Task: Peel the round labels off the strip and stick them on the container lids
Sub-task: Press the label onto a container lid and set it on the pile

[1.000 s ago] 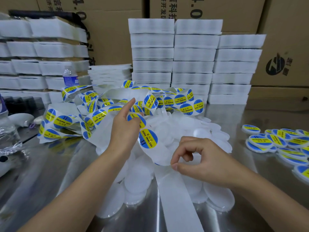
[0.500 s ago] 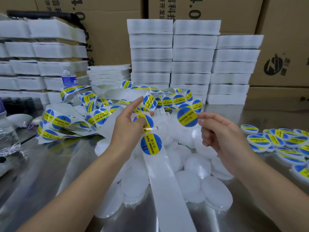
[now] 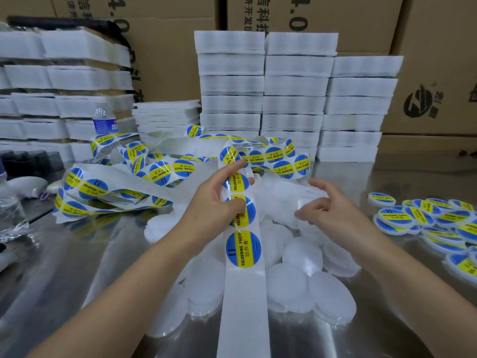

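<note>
My left hand [image 3: 219, 202] grips the white backing strip [image 3: 242, 306], thumb pressed on a round blue and yellow label; another label [image 3: 244, 249] sits just below it. The strip runs back into a tangled heap of labelled strip [image 3: 154, 171]. My right hand [image 3: 333, 213] reaches into the pile of plain white lids [image 3: 296, 280], fingers and thumb curled round one white lid [image 3: 308, 200]. No loose label shows in that hand. Several labelled lids [image 3: 413, 218] lie at the right.
Everything lies on a shiny metal table [image 3: 77, 280]. Stacks of white foam trays [image 3: 294, 99] stand behind, with cardboard boxes [image 3: 438, 73] beyond them. A water bottle [image 3: 103, 120] stands back left and a white device [image 3: 25, 184] lies at the left edge.
My right hand peeled a label off the strip, lifted it, then dropped onto the white lid pile; the label is out of sight. My left hand kept hold as the strip slid toward me.
</note>
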Tool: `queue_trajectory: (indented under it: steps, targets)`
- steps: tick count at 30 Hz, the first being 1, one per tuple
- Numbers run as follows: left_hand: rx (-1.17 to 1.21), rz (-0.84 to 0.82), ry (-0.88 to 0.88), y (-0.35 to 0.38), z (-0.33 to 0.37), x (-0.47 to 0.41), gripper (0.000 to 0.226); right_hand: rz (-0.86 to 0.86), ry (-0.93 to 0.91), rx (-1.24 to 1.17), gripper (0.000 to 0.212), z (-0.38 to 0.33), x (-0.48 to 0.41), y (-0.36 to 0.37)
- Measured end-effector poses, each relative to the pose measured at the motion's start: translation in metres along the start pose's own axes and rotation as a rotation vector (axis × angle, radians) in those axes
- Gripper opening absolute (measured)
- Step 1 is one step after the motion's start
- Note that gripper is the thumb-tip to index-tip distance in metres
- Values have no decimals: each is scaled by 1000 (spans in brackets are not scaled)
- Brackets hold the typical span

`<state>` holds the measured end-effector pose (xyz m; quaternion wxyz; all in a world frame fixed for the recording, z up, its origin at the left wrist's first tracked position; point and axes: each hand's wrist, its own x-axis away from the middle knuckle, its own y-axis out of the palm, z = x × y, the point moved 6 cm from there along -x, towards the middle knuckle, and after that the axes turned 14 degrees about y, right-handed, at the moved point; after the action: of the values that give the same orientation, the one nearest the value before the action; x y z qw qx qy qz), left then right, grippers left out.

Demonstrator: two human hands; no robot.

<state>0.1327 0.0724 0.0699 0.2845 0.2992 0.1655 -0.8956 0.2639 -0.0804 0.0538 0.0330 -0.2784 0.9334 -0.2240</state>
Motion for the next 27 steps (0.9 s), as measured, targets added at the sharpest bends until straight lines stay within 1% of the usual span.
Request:
queue_trajectory:
  steps: [3,4,6,8,13,19,22,24,27]
  targets:
    - [-99,55,-50,-6,-4,-2,56,-126,-66,207,103,2,2,16]
    - [-122,71,-71,-8,-5,-3,52,-153,-76,271,111,4,2,20]
    - [-142,99,-110,-11,-7,-3,47,-189,-102,375,119,8,4,26]
    - [-119,102,-127,-12,-7,-3,47,-194,-135,440,120,9,5,29]
    - [-114,15,-154,-7,-5,-2,54,-161,-224,469,114,4,10,32]
    - [-132,9,-173,-7,-4,-1,56,-160,-237,525,107,4,11,31]
    - [-134,5,-172,-7,-4,-1,55,-182,-253,485,104,2,11,29]
    - [-130,-5,-177,-6,-4,-1,53,-144,-271,449,101,-2,11,26]
    - [-129,-36,-183,-4,-4,0,50,-20,-321,379,95,-9,12,18]
